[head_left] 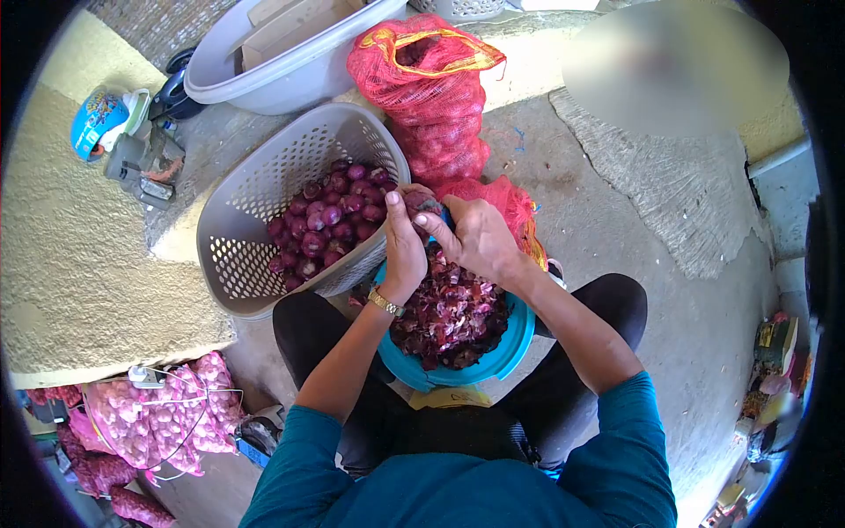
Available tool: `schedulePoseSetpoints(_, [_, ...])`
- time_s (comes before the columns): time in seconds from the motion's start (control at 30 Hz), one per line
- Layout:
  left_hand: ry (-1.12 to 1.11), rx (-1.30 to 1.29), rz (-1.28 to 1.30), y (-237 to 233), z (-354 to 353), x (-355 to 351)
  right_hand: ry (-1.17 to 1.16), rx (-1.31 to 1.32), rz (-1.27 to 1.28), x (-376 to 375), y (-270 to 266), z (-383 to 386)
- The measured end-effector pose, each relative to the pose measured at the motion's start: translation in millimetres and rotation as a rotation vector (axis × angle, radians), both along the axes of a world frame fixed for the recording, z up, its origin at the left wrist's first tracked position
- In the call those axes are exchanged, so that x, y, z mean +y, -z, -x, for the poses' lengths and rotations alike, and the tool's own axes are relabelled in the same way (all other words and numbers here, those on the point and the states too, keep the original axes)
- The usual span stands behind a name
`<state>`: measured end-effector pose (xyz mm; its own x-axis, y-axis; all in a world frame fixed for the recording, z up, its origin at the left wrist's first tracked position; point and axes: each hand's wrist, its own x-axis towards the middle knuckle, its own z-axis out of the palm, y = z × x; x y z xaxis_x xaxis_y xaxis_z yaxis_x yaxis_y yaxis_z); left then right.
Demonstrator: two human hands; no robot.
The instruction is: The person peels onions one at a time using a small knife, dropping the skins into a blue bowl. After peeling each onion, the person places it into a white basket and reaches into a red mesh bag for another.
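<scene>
Over a blue basin [521,339] between the knees, my two hands meet at a dark red onion [415,195], its loose skin partly hidden by the fingers. My left hand [405,251], with a gold watch on the wrist, closes around the onion from the left. My right hand [480,236] is curled, its thumb pressed toward the onion. A small bluish bit shows by its fingers, but I cannot make out what it grips. Dry red and purple onion skins [453,317] fill the basin. To the left, a grey perforated basket [233,211] holds several purple onions [330,220].
A red mesh sack [436,132] of onions stands beyond the basket, with another red net [497,201] near my right hand. A pale tub [299,62] is at the back. Pink net bags [163,414] and a power strip [146,377] lie at lower left.
</scene>
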<state>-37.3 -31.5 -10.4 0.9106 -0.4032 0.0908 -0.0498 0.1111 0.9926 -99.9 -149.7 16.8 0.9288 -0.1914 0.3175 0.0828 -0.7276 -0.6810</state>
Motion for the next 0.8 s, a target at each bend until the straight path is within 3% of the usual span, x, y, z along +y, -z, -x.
schedulePoseSetpoints(0.17, [-0.036,0.004,0.079,13.4,5.5,-7.5,0.071,0.019,0.016,-6.1,-0.7,-2.8])
schedulePoseSetpoints(0.27, [0.078,-0.025,0.044,7.8,-4.3,-1.1,0.017,-0.006,0.01,-10.1,-1.2,-3.3])
schedulePoseSetpoints(0.33, [0.259,0.348,0.228,-5.8,-10.9,-0.4,-0.001,0.003,0.074,-13.8,-4.5,-3.2])
schedulePoseSetpoints(0.5, [0.442,0.474,0.107,-0.5,-25.7,16.9,-0.064,-0.055,0.101,-14.7,-3.0,-5.4])
schedulePoseSetpoints(0.6, [0.305,0.407,0.065,4.5,-20.6,9.3,-0.059,-0.044,0.098,-9.2,0.4,-3.8])
schedulePoseSetpoints(0.7, [0.11,0.423,0.292,9.1,-18.5,0.4,-0.08,-0.032,0.119,-5.9,-5.8,-0.1])
schedulePoseSetpoints(0.8, [-0.033,0.792,0.405,10.5,-38.5,4.7,-0.183,-0.025,0.162,-9.0,-14.1,5.3])
